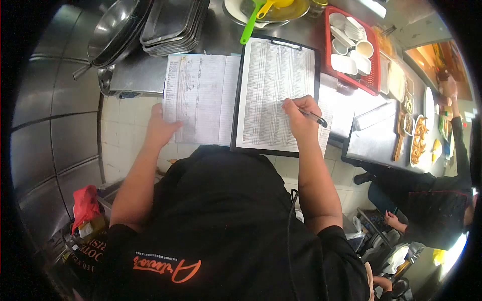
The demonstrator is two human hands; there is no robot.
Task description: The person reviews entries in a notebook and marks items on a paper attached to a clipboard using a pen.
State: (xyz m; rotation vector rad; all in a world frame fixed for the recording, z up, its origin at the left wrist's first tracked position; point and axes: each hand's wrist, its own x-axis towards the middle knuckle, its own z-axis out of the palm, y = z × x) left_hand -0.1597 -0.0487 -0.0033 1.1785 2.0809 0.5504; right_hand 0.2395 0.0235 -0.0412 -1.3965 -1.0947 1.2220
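An open notebook point(208, 95) with handwritten columns lies at the counter's front edge. My left hand point(161, 125) grips its lower left edge, thumb on the page and fingers hidden beneath. To the right, partly over the notebook's side, lies a black clipboard point(318, 65) carrying a printed list sheet point(266, 95) in dense columns. My right hand point(305, 118) is closed around a black pen point(316, 119) and rests on the sheet's right part. The pen's writing tip is hidden by my fingers.
Stacked metal trays point(173, 30) and pans point(115, 30) stand at the back left. A green-handled utensil point(249, 25) reaches toward the clipboard. A red basket point(329, 55) holds white dishes. At right, a co-worker point(437, 200) stands near a platter of food point(419, 140).
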